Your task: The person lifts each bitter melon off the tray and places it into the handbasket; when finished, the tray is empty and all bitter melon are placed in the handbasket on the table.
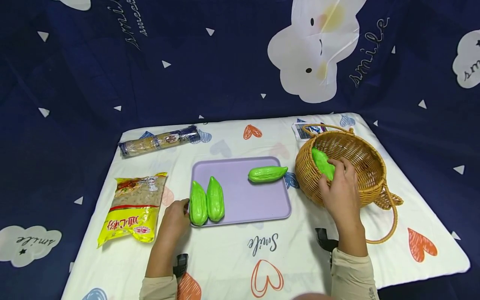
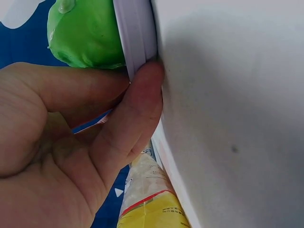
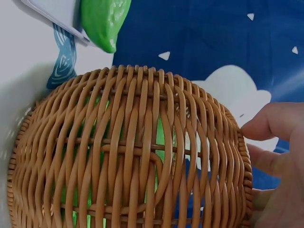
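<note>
On the lavender tray (image 1: 240, 191) lie three bright green, lumpy bitter melons: a left one (image 1: 198, 204), one beside it (image 1: 215, 200) and one near the right end (image 1: 267, 174). My left hand (image 1: 175, 218) pinches the tray's left rim between thumb and finger, close to a melon's end (image 2: 85, 35). My right hand (image 1: 341, 191) is over the mouth of the wicker basket (image 1: 311, 183), fingers spread at its rim. Another bitter melon (image 1: 321, 161) leans inside, partly covered by the fingers in the head view. In the right wrist view, green shows through the basket weave (image 3: 137, 142).
A yellow pasta bag (image 1: 135, 208) lies left of the tray. Behind it is a long noodle packet (image 1: 161, 141). A small printed packet (image 1: 300, 131) lies behind the basket, whose loop handle (image 1: 393, 225) hangs to the right. Heart-print cloth (image 1: 240, 258) covers the table.
</note>
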`<act>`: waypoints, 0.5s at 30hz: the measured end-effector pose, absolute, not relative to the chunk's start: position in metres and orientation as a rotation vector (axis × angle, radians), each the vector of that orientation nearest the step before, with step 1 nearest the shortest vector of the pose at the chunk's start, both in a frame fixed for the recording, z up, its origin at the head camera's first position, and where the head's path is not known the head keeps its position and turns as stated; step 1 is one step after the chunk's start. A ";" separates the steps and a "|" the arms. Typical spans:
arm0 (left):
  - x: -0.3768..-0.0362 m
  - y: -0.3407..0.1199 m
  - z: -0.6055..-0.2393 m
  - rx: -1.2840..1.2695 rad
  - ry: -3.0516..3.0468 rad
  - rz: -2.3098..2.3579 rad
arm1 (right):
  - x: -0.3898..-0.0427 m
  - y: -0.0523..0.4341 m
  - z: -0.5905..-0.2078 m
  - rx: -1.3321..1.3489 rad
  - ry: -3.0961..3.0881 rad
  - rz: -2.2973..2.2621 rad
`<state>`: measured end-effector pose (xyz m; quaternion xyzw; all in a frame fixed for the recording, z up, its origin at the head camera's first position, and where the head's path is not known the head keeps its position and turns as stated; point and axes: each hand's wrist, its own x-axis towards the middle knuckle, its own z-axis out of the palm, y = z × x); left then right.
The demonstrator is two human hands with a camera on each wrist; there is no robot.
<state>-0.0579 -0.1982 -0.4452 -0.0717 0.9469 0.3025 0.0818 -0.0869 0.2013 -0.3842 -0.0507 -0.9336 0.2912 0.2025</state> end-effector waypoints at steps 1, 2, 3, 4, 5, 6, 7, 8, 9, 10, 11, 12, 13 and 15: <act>-0.058 -0.198 -0.446 -0.215 2.830 0.905 | -0.087 0.201 -0.384 -0.138 -2.606 0.813; -0.058 -0.198 -0.446 -0.220 2.827 0.907 | -0.086 0.200 -0.385 -0.129 -2.597 0.814; -0.059 -0.198 -0.446 -0.221 2.825 0.908 | -0.086 0.200 -0.385 -0.113 -2.583 0.812; -0.059 -0.199 -0.447 -0.222 2.826 0.909 | -0.086 0.198 -0.386 -0.091 -2.563 0.810; -0.059 -0.199 -0.447 -0.223 2.827 0.909 | -0.086 0.197 -0.387 -0.068 -2.544 0.811; -0.059 -0.199 -0.448 -0.221 2.829 0.910 | -0.087 0.195 -0.388 -0.040 -2.524 0.811; -0.059 -0.199 -0.448 -0.220 2.830 0.912 | -0.087 0.192 -0.388 -0.010 -2.506 0.811; -0.058 -0.199 -0.448 -0.220 2.829 0.914 | -0.087 0.189 -0.389 0.022 -2.490 0.814; -0.058 -0.199 -0.448 -0.219 2.830 0.916 | -0.088 0.185 -0.390 0.053 -2.477 0.818; -0.058 -0.200 -0.448 -0.219 2.831 0.919 | -0.088 0.181 -0.390 0.085 -2.470 0.825; -0.058 -0.200 -0.448 -0.218 2.831 0.922 | -0.088 0.175 -0.390 0.119 -2.469 0.834; -0.058 -0.200 -0.448 -0.217 2.831 0.924 | -0.088 0.170 -0.390 0.158 -2.469 0.845; -0.058 -0.200 -0.448 -0.216 2.831 0.926 | -0.087 0.163 -0.390 0.196 -2.478 0.854; -0.057 -0.200 -0.447 -0.212 2.835 0.925 | -0.086 0.149 -0.391 0.273 -2.505 0.868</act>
